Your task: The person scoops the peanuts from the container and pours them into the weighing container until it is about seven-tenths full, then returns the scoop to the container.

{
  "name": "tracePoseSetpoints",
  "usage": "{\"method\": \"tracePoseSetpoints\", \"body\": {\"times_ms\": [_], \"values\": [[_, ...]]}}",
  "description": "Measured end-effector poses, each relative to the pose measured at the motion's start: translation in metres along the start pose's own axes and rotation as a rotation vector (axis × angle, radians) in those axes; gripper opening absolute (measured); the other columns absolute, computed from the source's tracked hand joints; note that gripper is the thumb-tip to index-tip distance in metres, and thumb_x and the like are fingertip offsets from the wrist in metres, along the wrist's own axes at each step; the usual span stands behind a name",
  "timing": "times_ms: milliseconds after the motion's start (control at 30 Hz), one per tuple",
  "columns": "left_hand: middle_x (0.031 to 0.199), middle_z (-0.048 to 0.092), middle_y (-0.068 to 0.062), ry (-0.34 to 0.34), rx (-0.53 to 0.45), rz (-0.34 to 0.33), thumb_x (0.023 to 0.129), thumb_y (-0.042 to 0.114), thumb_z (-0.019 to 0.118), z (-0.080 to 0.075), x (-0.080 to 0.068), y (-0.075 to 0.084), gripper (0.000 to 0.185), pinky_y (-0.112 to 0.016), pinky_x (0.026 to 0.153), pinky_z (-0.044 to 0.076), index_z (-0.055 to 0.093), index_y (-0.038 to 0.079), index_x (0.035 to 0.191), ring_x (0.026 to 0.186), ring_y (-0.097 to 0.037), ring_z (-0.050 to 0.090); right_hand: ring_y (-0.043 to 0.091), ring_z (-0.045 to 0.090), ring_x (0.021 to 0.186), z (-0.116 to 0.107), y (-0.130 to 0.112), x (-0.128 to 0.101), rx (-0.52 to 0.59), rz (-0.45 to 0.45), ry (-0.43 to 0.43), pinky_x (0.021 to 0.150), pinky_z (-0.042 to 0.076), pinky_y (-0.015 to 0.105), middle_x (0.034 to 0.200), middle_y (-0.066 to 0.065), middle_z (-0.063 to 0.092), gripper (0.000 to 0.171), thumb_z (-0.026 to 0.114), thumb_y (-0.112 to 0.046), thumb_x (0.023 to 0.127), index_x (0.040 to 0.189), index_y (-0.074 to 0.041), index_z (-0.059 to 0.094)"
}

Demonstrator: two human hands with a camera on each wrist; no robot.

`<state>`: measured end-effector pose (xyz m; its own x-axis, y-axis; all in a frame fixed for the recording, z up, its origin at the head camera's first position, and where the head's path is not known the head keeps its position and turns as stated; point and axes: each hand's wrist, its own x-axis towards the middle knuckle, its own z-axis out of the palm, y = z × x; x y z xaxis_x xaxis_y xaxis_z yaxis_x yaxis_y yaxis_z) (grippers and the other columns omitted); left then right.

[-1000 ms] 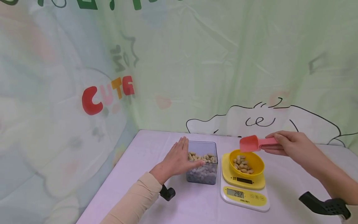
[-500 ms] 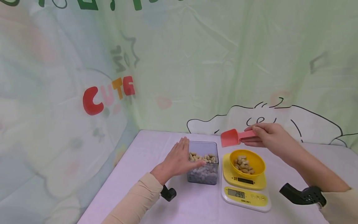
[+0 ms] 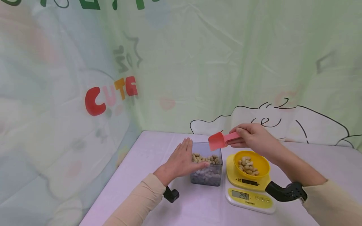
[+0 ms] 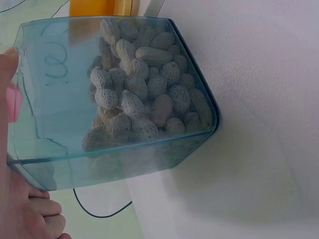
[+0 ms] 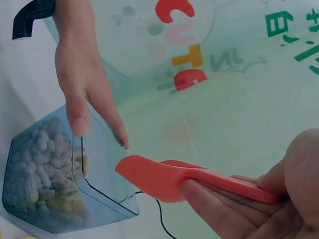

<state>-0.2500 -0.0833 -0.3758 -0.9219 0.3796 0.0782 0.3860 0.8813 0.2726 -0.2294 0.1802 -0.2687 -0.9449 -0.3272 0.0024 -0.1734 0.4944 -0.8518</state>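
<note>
In the head view my right hand [image 3: 251,138] holds a pink scoop [image 3: 217,141] by its handle, thumb on top. The scoop's bowl hangs over the back right of a clear bluish box [image 3: 206,179] and looks bare. Peanuts [image 4: 144,84] fill the lower part of that box. My left hand [image 3: 179,161] rests against the box's left side with straight fingers, its thumb across the front rim. Right of the box stands a yellow bowl [image 3: 263,164] with peanuts in it, on a yellow-and-white kitchen scale [image 3: 250,201] whose display seems to read 29.5.
A white cloth covers the table [image 3: 135,169]. Behind it hangs a pale green printed curtain [image 3: 181,69], also on the left side. Each wrist carries a black camera mount; the right one [image 3: 285,191] sits close to the scale's right edge.
My right hand has carried the scoop leftward from above the yellow bowl to over the box. The display has gone from about 29.2 to 29.5. My left hand has stayed put.
</note>
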Motion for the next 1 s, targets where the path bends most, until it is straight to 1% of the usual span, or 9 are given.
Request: {"method": "tracePoseSetpoints", "body": {"times_ms": [167,400,533,767,867,1000], "values": [[0.166,0.015,-0.016,-0.006,0.011,-0.008,0.084,0.081,0.046,-0.001,0.000,0.000,0.115,-0.044,0.125,0.020,0.014,-0.001,0.158,0.155,-0.029,0.014,0.026,0.074,0.095,0.010,0.001,0.007,-0.031,-0.017,-0.027,0.081,0.061,0.032,0.113,0.026,0.069,0.036,0.037,-0.012,0.108,0.126,0.012,0.054],[0.166,0.015,-0.016,-0.007,0.019,-0.013,0.084,0.082,0.046,-0.001,0.001,0.000,0.115,-0.045,0.125,0.021,0.015,-0.001,0.158,0.155,-0.029,0.015,0.020,0.073,0.085,0.025,-0.001,0.017,-0.120,0.017,-0.031,0.075,0.062,0.031,0.107,0.027,0.068,0.032,0.038,-0.007,0.106,0.122,0.015,0.056],[0.166,0.015,-0.016,0.001,0.021,-0.006,0.084,0.082,0.045,0.000,0.002,-0.001,0.114,-0.044,0.125,0.021,0.015,-0.001,0.158,0.155,-0.028,0.015,0.018,0.071,0.080,0.033,-0.003,0.022,-0.163,0.014,-0.051,0.072,0.062,0.032,0.101,0.025,0.069,0.031,0.039,-0.005,0.105,0.117,0.015,0.058],[0.166,0.015,-0.015,0.006,0.022,-0.006,0.084,0.083,0.043,0.004,0.003,-0.003,0.115,-0.044,0.125,0.021,0.015,0.000,0.158,0.155,-0.028,0.014,0.021,0.072,0.076,0.048,0.000,0.027,-0.254,-0.008,-0.088,0.070,0.063,0.036,0.093,0.021,0.069,0.027,0.043,-0.003,0.101,0.105,0.014,0.064],[0.166,0.014,-0.016,0.005,0.023,-0.003,0.084,0.082,0.044,0.004,0.002,-0.003,0.115,-0.044,0.125,0.020,0.014,-0.001,0.158,0.155,-0.028,0.014,0.021,0.072,0.074,0.054,0.001,0.029,-0.284,-0.008,-0.102,0.068,0.063,0.035,0.089,0.019,0.069,0.027,0.043,-0.002,0.101,0.103,0.013,0.065],[0.166,0.015,-0.017,0.016,0.027,0.006,0.085,0.081,0.045,0.002,0.002,-0.003,0.114,-0.043,0.125,0.021,0.014,-0.001,0.157,0.155,-0.028,0.015,0.022,0.071,0.071,0.062,-0.002,0.033,-0.316,-0.034,-0.113,0.065,0.062,0.033,0.088,0.020,0.068,0.027,0.043,-0.001,0.100,0.101,0.014,0.065]]}}
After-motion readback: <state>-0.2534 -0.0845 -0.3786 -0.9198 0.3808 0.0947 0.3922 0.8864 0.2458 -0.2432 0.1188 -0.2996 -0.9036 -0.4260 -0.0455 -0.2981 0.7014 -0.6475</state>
